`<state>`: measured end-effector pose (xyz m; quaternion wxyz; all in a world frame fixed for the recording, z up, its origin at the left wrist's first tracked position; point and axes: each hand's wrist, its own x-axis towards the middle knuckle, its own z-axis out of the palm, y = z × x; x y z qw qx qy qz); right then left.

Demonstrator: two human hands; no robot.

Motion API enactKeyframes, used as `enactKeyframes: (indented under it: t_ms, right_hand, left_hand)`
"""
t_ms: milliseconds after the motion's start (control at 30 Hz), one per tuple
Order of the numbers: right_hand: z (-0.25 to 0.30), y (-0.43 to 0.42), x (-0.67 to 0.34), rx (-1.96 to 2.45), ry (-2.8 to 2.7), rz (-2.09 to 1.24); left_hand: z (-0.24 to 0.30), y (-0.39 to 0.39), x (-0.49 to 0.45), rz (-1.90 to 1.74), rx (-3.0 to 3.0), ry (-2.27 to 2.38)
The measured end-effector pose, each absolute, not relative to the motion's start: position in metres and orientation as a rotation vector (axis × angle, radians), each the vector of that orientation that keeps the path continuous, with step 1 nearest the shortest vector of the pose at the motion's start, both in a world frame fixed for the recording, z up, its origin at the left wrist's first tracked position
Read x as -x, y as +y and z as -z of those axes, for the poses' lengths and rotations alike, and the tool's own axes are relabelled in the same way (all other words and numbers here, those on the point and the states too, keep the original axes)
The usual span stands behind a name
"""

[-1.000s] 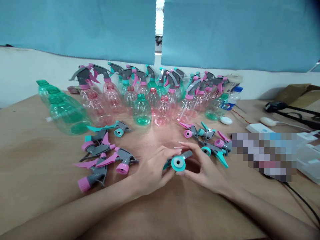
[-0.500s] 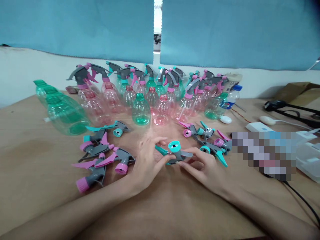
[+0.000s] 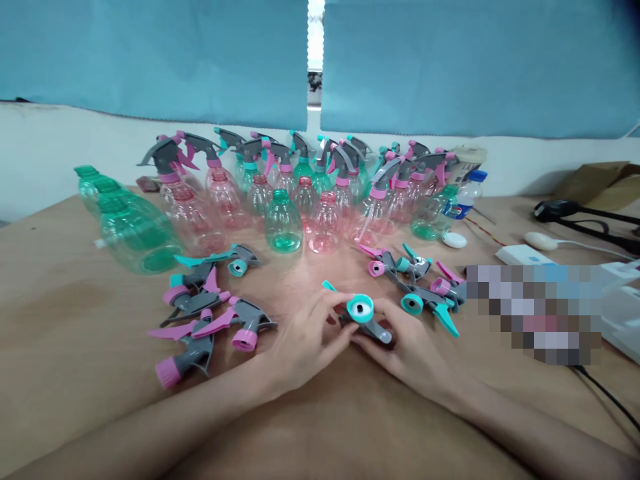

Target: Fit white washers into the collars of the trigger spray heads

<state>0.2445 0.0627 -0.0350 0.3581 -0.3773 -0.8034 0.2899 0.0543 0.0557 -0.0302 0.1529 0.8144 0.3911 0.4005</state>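
Note:
Between my two hands is a grey and teal trigger spray head point(image 3: 361, 309), its round teal collar facing up toward me. My left hand point(image 3: 313, 330) pinches it from the left, thumb and fingers closed on the trigger side. My right hand point(image 3: 405, 337) grips the grey body from the right. Much of the body is hidden behind the fingers. To the left lies a group of loose pink and teal spray heads point(image 3: 245, 339). More loose spray heads point(image 3: 413, 304) lie close by on the right.
Open-necked green bottles point(image 3: 283, 223) and pink bottles point(image 3: 325, 227) stand ahead, with several capped spray bottles point(image 3: 343, 193) behind. At right are a blue-capped drink bottle point(image 3: 470, 193), a white round object point(image 3: 454, 240), a pixelated object point(image 3: 535, 313) with a cable, and a cardboard box point(image 3: 600, 183).
The spray head has turned in my hands, so its collar now faces me more directly. Both hands have shifted slightly to the right and closer together.

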Motion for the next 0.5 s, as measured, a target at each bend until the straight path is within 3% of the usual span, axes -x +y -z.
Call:
enactKeyframes:
  t_ms: [233,500]
  right_hand:
    - [0.037,0.0615,-0.2415,0.84,-2.215,-0.758]
    - [0.033,0.0591,-0.2373,0.818,-2.087,-1.043]
  left_hand:
    - [0.0283,0.0555,-0.0528,-1.081,-2.371,1.035]
    - [0.0291,0.0594,-0.0534,-1.156,-2.244,1.184]
